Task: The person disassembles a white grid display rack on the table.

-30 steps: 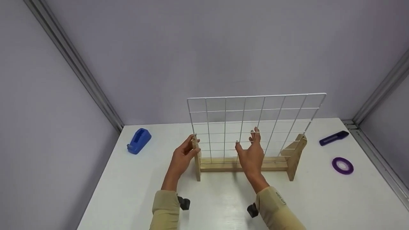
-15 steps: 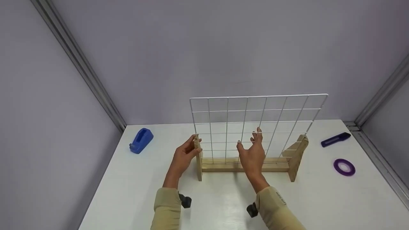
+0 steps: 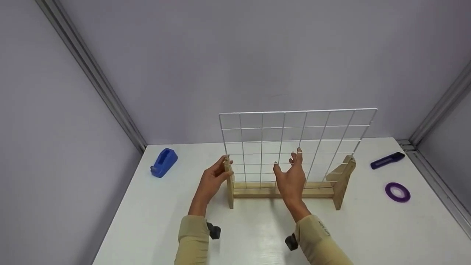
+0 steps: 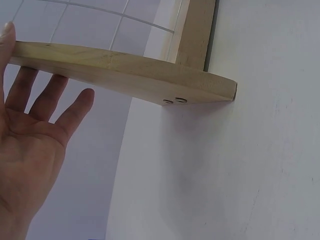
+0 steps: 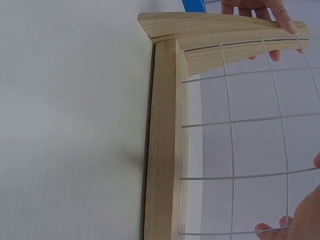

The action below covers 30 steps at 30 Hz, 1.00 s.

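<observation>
My left hand (image 3: 212, 179) pinches the upper end of the left wooden side panel (image 3: 230, 191). In the left wrist view, its thumb is on one side and its fingers lie beneath the panel. A white wire grid (image 3: 261, 133) leans upright in the wooden stand, rising from the crossbar (image 3: 257, 193) between the side panels. My right hand (image 3: 290, 182) is at the middle of the grid, thumb and fingers spread apart. Some of its fingertips are partly behind the wires, so how firmly they touch cannot be told. The right side panel (image 3: 343, 183) stands untouched.
A blue tape dispenser (image 3: 164, 163) sits at the table's back left. To the right lie a dark blue utility knife (image 3: 387, 160) and a purple tape roll (image 3: 397, 192). A grey wall (image 3: 257, 66) rises behind the white table (image 3: 158, 213).
The whole scene has shifted slightly right in the head view. Both hands keep their places on the stand and grid.
</observation>
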### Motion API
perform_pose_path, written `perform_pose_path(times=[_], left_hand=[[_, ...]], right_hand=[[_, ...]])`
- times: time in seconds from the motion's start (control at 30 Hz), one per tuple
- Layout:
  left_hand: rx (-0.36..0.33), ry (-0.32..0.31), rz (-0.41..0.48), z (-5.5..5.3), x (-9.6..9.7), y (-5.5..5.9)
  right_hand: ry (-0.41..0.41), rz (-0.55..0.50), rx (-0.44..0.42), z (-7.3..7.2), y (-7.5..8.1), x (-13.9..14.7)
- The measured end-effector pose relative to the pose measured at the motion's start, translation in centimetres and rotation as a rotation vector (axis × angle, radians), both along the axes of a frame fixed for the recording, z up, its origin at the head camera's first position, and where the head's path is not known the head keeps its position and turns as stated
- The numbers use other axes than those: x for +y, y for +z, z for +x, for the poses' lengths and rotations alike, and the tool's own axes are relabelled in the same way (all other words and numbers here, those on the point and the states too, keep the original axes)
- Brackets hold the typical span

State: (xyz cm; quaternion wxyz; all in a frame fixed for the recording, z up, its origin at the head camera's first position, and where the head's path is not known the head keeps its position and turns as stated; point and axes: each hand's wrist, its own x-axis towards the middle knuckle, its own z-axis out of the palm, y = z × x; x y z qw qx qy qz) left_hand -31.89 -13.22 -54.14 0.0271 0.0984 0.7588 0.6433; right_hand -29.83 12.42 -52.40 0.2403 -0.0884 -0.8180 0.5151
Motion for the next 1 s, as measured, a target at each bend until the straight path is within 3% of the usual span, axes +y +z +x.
perform_pose_path(times=[0.37,0.63,0.87,1.0], left_hand=[[0.003,0.003,0.005,0.1,0.1,-0.8],[0.001,0.018,0.003,0.0,-0.3,-0.6],[-0.001,0.007,0.020,0.0,-0.1,-0.7],[0.002,0.012,0.011,-0.1,0.0,-0.5]], right_hand=[[0.008,-0.009,0.026,0.3,-0.3,0.2],[0.038,0.038,0.047,0.1,1.8,0.0],[0.019,0.059,0.045,0.2,3.0,0.0],[0.001,0.076,0.060,0.1,4.4,0.2]])
